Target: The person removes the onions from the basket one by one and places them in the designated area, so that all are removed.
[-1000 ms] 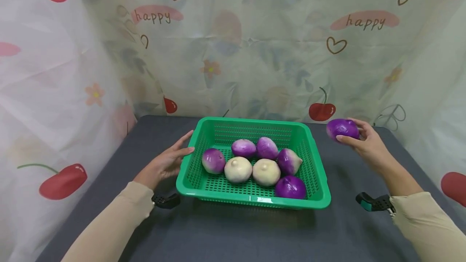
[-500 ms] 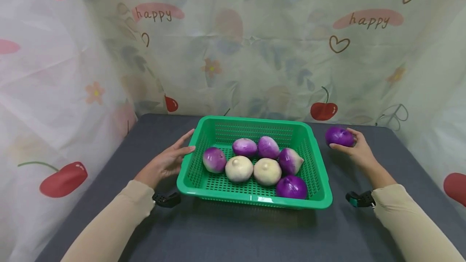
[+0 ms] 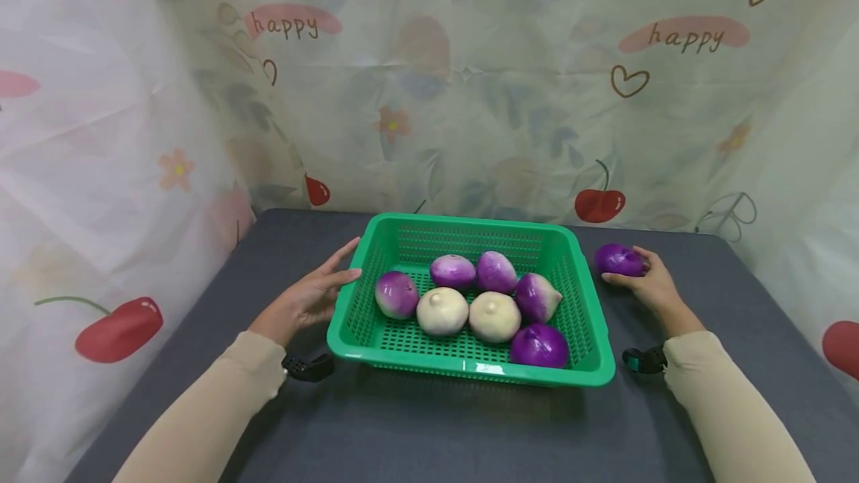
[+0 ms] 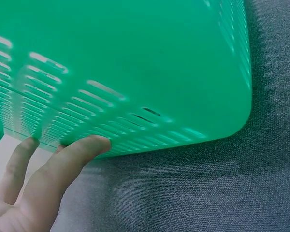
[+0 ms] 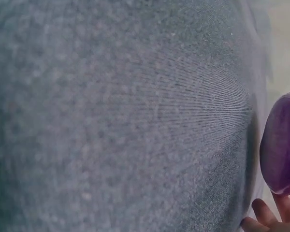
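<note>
Cherry-print curtains [image 3: 470, 103] back a dark surface [image 3: 436, 434]; the right hand [image 3: 656, 288] grips a purple onion [image 3: 617, 260] just beside a green basket [image 3: 403, 361], whose wall the left hand [image 3: 303, 307], fingers spread, touches. Slick skin likely favours steady, unhurried handling.

Glossy plastic basket [image 3: 429, 366], matt tablecloth [image 3: 456, 431]

The place looks like a small work spot curtained off like a booth; whether in a home or a lab cannot be told. Thin, pale sheeting [image 3: 463, 125] printed with red cherries [image 3: 600, 206], brown hearts [image 3: 630, 81] and the word "happy" [image 3: 285, 24] hangs behind and on both sides of a dark grey, cloth-textured table [image 3: 456, 431].
</note>
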Tool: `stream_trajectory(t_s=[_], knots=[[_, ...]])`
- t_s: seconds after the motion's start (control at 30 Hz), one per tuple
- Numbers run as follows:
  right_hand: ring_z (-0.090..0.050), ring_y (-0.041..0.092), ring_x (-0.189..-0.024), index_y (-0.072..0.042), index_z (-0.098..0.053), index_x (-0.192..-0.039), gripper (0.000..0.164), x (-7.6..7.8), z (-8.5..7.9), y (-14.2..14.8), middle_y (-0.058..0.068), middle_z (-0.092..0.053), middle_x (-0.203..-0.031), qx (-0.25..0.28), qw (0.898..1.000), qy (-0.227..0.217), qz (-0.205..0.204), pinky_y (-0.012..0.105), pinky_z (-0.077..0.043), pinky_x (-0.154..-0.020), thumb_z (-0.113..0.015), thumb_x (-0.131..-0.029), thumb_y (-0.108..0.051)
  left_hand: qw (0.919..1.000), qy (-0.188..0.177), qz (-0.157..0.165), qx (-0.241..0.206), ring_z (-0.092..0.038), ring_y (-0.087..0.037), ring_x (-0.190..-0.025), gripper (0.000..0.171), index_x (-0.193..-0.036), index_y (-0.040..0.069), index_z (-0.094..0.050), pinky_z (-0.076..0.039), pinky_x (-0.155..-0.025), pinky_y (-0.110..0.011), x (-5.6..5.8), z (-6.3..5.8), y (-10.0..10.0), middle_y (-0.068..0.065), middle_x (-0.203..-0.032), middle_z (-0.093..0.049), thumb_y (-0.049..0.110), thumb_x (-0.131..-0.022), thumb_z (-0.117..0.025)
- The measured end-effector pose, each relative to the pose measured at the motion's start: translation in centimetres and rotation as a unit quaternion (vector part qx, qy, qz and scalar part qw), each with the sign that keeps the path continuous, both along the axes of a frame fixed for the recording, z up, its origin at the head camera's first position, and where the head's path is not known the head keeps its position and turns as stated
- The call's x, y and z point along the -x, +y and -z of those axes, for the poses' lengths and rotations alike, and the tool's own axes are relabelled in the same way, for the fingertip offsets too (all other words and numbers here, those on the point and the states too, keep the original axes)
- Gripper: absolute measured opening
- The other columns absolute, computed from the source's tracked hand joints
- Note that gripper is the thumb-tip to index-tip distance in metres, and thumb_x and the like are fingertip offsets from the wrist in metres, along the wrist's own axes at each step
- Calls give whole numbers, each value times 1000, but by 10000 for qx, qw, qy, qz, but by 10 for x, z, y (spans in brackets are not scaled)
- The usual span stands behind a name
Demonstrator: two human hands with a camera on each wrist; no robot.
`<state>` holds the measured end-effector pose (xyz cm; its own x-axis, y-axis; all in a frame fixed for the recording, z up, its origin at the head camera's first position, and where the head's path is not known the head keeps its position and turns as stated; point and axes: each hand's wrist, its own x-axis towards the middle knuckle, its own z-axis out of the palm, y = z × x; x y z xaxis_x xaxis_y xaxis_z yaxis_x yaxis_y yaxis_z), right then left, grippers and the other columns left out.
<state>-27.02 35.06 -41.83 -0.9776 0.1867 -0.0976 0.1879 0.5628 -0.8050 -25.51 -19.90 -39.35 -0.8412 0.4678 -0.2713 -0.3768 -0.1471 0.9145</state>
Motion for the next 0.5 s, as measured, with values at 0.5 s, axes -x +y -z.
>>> stream_trajectory(t_s=[0.5], knots=[[-22,54,-136,-1,-3,-154,100,3,2,1,41,-17,-149,-146,9996,-204,-115,66,-26,-108,-71,-88,-34,9999,139,-15,53,-59,-28,-110,69,-154,43,-7,-54,-83,-50,-2,0,2,-21,-157,-15,16,-104,-45]])
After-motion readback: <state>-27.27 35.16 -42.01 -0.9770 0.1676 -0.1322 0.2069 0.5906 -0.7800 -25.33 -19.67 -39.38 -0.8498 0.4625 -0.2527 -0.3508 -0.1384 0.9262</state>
